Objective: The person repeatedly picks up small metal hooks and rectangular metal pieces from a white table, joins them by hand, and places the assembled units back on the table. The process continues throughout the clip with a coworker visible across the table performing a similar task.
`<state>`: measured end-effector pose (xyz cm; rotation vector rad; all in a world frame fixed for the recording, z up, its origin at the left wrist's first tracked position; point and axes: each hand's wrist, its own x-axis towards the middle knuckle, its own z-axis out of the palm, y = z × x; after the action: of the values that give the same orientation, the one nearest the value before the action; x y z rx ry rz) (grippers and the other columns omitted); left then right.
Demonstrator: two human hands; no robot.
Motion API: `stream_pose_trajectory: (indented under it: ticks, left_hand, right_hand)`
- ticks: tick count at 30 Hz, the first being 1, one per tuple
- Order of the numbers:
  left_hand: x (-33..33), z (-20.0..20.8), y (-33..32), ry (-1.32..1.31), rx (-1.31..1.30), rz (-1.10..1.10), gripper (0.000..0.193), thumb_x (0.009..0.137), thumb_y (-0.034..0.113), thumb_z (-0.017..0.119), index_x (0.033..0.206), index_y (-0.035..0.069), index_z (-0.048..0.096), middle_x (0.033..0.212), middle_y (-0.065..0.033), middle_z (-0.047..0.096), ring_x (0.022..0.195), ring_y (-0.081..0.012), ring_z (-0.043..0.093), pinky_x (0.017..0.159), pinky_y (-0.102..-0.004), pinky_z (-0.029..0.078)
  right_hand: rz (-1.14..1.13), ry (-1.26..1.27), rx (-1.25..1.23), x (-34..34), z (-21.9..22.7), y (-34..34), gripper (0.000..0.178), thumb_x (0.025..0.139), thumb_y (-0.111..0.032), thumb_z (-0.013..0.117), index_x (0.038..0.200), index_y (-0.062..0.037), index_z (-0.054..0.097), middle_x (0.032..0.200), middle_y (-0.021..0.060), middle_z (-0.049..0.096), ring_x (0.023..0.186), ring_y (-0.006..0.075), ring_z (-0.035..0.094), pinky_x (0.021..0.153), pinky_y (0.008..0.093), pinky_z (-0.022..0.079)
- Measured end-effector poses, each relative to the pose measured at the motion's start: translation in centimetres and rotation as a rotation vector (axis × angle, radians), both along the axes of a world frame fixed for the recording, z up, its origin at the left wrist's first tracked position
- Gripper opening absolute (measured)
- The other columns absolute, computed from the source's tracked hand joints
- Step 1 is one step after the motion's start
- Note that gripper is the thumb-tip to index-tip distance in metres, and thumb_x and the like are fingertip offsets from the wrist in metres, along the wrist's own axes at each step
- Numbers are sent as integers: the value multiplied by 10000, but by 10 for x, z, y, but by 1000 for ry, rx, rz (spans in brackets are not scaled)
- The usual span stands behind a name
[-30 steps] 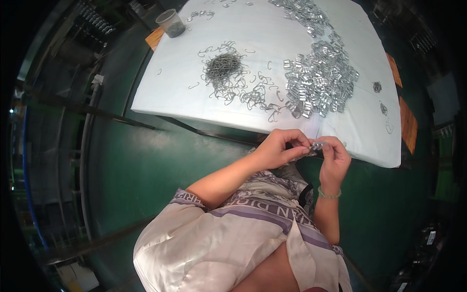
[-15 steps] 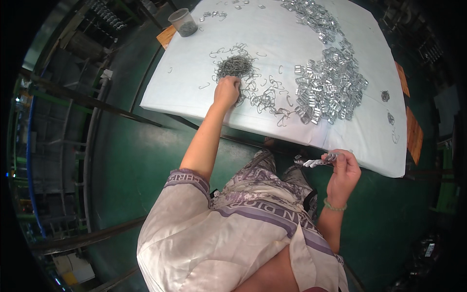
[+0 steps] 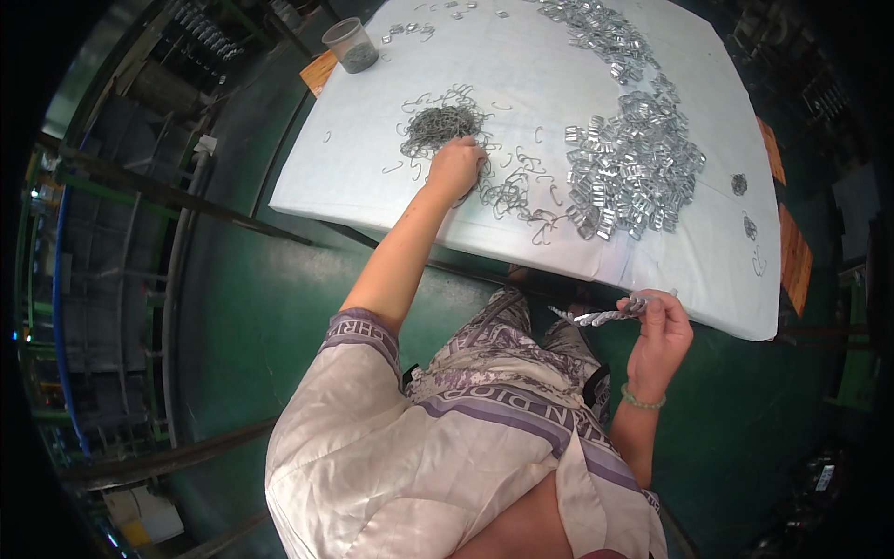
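Observation:
My left hand (image 3: 456,168) reaches over the table with its fingers curled down at the near right edge of a heap of small grey wire hooks (image 3: 440,126). Whatever is between those fingertips is hidden. More loose wire hooks (image 3: 510,194) lie scattered to the right of this hand. In front of the table's near edge, my right hand (image 3: 659,335) pinches one end of a short chain of small metal links (image 3: 601,318), which sticks out leftward in the air. Beyond it, a large pile of shiny slotted metal pieces (image 3: 633,168) spreads across the right of the table.
The table (image 3: 354,177) has a white cover. At its far left corner stands a clear plastic cup (image 3: 352,48) partly filled with grey pieces. Small wire clusters (image 3: 738,184) lie near the right edge. Metal shelving (image 3: 112,261) stands on the left, over a green floor (image 3: 251,317).
My left hand has shifted right along the near side of the hook heap. The chain in my right hand has swung, its free end now reaching farther left.

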<state>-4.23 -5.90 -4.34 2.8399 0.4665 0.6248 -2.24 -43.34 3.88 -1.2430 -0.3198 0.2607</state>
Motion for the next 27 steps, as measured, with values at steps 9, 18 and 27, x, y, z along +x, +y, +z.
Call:
stream_pose_trajectory:
  ticks: [9,18,27]
  left_hand:
    - [29,17,2,374,383,-312,75,704,111,631,717,44,663,852,-88,629,880,-263,602,757,-355,514]
    - [20,40,1,81,-379,-4,151,678,144,646,761,22,677,748,-145,653,708,-277,632,668,-360,509]
    - [-32,114,-151,-172,-1165,-604,48,785,15,635,781,7,588,789,-12,576,767,-87,528,696,-236,423]
  right_hand:
    - [1,12,-13,-4,5,3,167,901,-88,593,905,78,607,850,137,648,747,200,644,725,320,537]
    - [17,-3,-58,-10,3,10,160,911,-75,571,909,78,616,866,147,652,738,200,648,716,318,545]
    - [-38,23,-110,-10,-2,24,182,900,-104,609,910,73,651,809,71,665,719,100,598,674,230,480]
